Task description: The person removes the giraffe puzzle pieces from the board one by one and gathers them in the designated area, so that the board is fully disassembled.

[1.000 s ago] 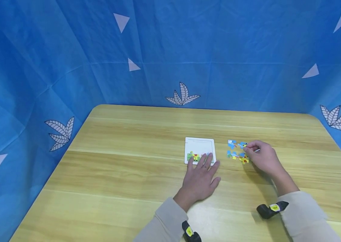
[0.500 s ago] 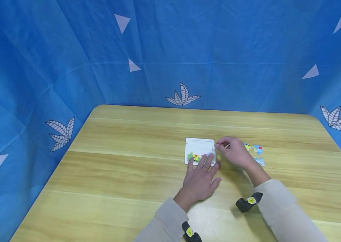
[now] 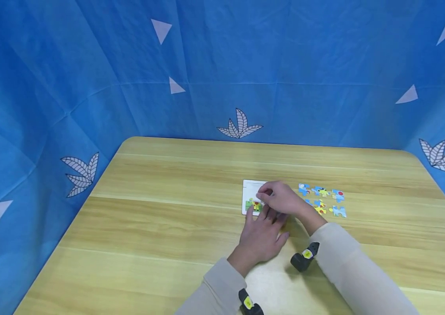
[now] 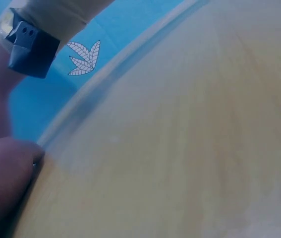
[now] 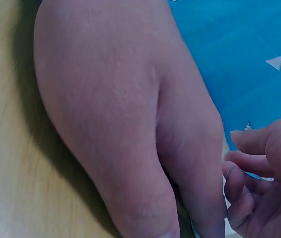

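My left hand [image 3: 261, 238] lies with spread, fairly straight fingers over the near edge of a white puzzle tray [image 3: 247, 187]. Green, yellow and red pieces [image 3: 255, 205] sit along the tray's lower part. Above the tray and across the left fingertips, my right hand [image 3: 283, 199] pinches a small puzzle piece, mostly hidden behind thumb and forefinger. The right wrist view shows that thumb and forefinger [image 5: 145, 163] close together, the left hand [image 5: 264, 183] beside them. In the left wrist view, part of the left hand [image 4: 6, 178] appears blurred at the left edge.
Several loose jigsaw pieces [image 3: 338, 195] lie in rows to the right of the tray. The wooden table [image 3: 167, 210] extends widely to the left. A blue patterned cloth [image 3: 222, 65] hangs behind it. Black wrist cameras [image 3: 302, 258] are strapped to both sleeves.
The right hand has moved left from the loose pieces, first to the tray's right edge, then over the tray, carrying the pinched piece. My left hand has stayed in place.
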Motion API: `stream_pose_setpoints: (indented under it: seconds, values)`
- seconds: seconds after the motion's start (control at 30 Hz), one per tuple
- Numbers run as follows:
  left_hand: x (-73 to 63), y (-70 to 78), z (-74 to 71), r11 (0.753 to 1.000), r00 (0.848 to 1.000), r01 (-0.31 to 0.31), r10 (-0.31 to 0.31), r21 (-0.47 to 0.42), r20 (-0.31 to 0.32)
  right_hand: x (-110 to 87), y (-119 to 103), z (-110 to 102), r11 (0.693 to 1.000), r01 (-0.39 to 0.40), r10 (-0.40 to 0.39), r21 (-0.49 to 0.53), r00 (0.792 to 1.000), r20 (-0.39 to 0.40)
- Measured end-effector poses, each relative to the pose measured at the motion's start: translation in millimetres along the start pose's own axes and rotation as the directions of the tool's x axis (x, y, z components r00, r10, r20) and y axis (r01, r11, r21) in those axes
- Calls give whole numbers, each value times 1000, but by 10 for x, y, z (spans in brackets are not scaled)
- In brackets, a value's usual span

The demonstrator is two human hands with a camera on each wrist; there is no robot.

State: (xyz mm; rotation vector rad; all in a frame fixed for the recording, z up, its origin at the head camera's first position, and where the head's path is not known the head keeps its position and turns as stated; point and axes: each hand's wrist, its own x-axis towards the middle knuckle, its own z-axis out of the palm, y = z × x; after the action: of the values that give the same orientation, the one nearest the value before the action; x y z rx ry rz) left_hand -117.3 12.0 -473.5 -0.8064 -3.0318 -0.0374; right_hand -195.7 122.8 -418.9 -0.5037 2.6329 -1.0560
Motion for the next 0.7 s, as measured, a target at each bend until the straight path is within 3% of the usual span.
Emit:
stream_pose_setpoints:
  seconds: [0.7]
  values:
    - [8, -1, -9, 1000, 1000, 1, -1, -4, -11, 127, -79, 29, 995, -19, 36, -102, 985, 166]
